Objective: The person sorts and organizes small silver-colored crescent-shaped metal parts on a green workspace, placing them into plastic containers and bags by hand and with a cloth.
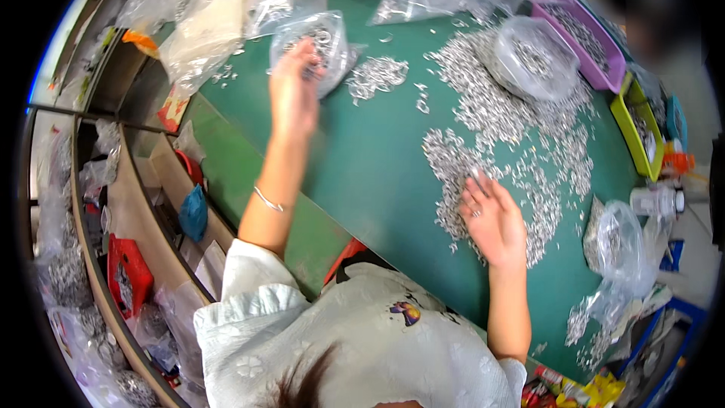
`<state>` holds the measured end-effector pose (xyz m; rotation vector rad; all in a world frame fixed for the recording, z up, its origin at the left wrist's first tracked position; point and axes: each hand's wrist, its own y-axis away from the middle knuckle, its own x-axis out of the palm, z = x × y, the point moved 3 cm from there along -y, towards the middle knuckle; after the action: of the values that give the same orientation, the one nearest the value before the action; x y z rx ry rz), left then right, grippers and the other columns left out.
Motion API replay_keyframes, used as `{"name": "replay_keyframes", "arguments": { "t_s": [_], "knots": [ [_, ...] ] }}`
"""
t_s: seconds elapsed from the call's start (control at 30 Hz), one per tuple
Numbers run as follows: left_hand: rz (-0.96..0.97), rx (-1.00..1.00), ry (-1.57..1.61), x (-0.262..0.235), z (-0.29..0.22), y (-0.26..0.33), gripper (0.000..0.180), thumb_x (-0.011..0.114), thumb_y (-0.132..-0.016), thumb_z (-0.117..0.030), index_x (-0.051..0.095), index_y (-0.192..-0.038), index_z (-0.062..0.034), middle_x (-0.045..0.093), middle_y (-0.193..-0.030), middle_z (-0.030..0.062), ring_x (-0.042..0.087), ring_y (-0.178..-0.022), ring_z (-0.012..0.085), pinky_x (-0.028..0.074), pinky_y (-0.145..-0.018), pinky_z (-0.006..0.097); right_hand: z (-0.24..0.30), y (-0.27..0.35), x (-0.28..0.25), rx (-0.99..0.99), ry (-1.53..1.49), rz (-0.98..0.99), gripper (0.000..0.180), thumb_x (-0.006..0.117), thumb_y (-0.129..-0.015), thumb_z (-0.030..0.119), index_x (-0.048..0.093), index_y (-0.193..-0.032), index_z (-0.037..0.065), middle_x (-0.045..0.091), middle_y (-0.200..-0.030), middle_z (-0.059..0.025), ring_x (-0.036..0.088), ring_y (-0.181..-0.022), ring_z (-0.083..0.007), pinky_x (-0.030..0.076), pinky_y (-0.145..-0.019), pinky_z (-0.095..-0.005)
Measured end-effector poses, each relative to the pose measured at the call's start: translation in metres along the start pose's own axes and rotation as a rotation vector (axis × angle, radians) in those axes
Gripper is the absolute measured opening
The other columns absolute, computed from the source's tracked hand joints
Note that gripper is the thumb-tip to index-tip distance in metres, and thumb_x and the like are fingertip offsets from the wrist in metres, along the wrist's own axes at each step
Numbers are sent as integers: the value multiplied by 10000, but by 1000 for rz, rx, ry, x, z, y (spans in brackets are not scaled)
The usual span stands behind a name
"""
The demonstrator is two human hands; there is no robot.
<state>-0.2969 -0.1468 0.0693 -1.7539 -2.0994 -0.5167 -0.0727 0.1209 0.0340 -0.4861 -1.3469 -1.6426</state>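
Note:
My left hand [293,83] is over the near edge of a clear plastic bag [336,34] holding silver metal pieces; its visible fingers are apart, and the others are hard to make out. Beside that bag lies a small heap of silver pieces [377,75] on the green table. At the near edge of a wide, loose spread of small silver metal pieces [483,125], my right hand [495,219] is palm up with fingers curled. Bits of silver show at its fingers, slightly blurred.
A round, clear bag of pieces [532,60] sits on the spread. Beyond it are a purple tray [566,11] and a yellow-green bin [638,132]. Plastic bags [204,38] crowd the far left. Open drawers with a red bin [128,276] line the left side.

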Motion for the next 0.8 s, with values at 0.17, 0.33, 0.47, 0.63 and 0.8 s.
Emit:
{"name": "replay_keyframes", "arguments": {
  "t_s": [0.17,0.33,0.47,0.63,0.8],
  "knots": [
    [16,61,-600,-23,6,-57,335,524,-854,49,622,-1171,-1,578,-1179,133,570,-1003,219,473,-868,322,-5,-3,-6,50,-106,128,309,441,-995,277,562,-1135,28,584,-1135,-126,527,-1079,-269,411,-950,-385],
    [209,810,-1303,7,11,-5,338,537,-854,28,606,-1181,-26,574,-1251,205,525,-1202,346,386,-1034,396,-3,9,-4,-12,-146,95,358,427,-1003,317,537,-1163,16,563,-1174,-159,495,-1162,-297,379,-1024,-414],
    [792,515,-927,61,10,135,348,652,-788,20,614,-1131,-29,622,-980,133,612,-911,274,484,-839,364,-18,17,12,-44,-98,39,411,425,-1004,363,511,-1196,10,531,-1229,-177,477,-1191,-322,363,-1048,-428],
    [1121,474,-865,57,52,203,348,714,-723,8,624,-1056,-32,587,-1014,126,589,-948,292,492,-788,388,-35,23,25,1,72,136,615,331,-1020,457,267,-1408,-16,430,-1380,-190,456,-1234,-246,344,-1068,-386],
    [822,521,-847,54,32,165,209,619,-765,91,633,-946,-11,621,-878,128,624,-804,277,505,-732,341,-35,14,25,-36,99,204,530,403,-1016,384,361,-1376,-3,453,-1369,-187,475,-1213,-247,359,-1049,-369]
  ]
}}
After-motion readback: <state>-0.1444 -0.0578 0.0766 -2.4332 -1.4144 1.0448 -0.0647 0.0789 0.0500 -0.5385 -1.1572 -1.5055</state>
